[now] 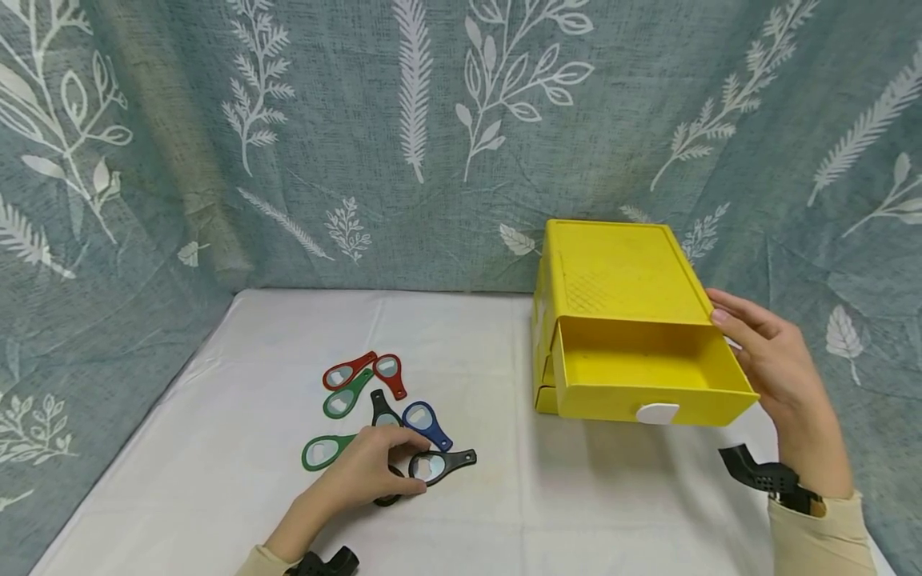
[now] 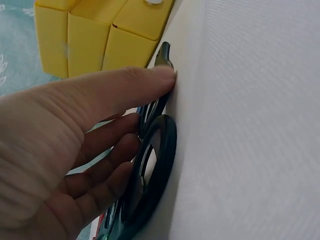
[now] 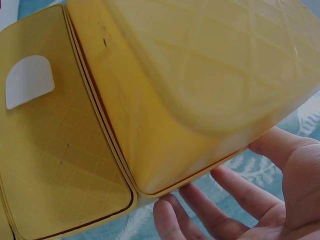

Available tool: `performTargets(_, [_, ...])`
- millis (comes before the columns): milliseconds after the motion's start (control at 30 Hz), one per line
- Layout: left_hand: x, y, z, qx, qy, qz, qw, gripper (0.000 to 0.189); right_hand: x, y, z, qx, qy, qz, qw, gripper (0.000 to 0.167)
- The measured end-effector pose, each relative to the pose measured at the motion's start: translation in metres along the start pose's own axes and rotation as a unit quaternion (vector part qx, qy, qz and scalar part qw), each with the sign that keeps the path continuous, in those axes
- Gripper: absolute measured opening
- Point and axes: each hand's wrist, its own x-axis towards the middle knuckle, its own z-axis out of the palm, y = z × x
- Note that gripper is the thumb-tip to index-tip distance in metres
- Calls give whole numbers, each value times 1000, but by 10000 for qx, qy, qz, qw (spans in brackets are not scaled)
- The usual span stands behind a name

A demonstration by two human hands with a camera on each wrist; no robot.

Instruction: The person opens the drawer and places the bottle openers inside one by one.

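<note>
My left hand [image 1: 367, 466] is over a group of small magnifying glasses, its thumb and fingers about the lens rim of a black magnifying glass [image 1: 459, 459]. In the left wrist view the thumb lies across this glass, and the fingertips behind are partly hidden. Another black magnifying glass [image 2: 171, 145] is close below the hand. My right hand [image 1: 781, 364] touches the right side of a yellow drawer cabinet [image 1: 619, 268] with extended fingers. The cabinet's top drawer [image 1: 598, 404], with a white knob [image 1: 657, 414], is pulled out, and nothing shows inside it.
Two red magnifying glasses [image 1: 399, 388], two green ones [image 1: 327, 452], a blue one [image 1: 435, 432] and a further black one [image 1: 378, 404] lie around the left hand. A white cloth [image 1: 461, 536] covers the table. Behind hangs a leaf-patterned curtain [image 1: 346, 120].
</note>
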Motion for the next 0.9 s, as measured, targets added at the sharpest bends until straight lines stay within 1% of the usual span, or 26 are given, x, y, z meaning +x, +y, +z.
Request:
performTargets(133, [1,0,1,26,-2,51,10000,49,0,0,1,-195,113,60,9997,40])
performTargets(233, [1,0,1,-19,26,57,10000,47,0,-1,2,-343,173,84,9992,42])
performTargets(367, [2,0,2,0,66,87,9999,45,0,-1,2,-272,118,47,9995,42])
performTargets(667, [0,6,3,462,251,371,9979,45,-1,0,1,-292,152,52,9994,43])
performTargets(767, [0,6,4,450,280,448,9976,48,0,0,1,-230,108,24,9997,42])
performTargets(900, [1,6,5,293,335,582,9973,49,0,0,-1,-8,-26,-11,10000,39])
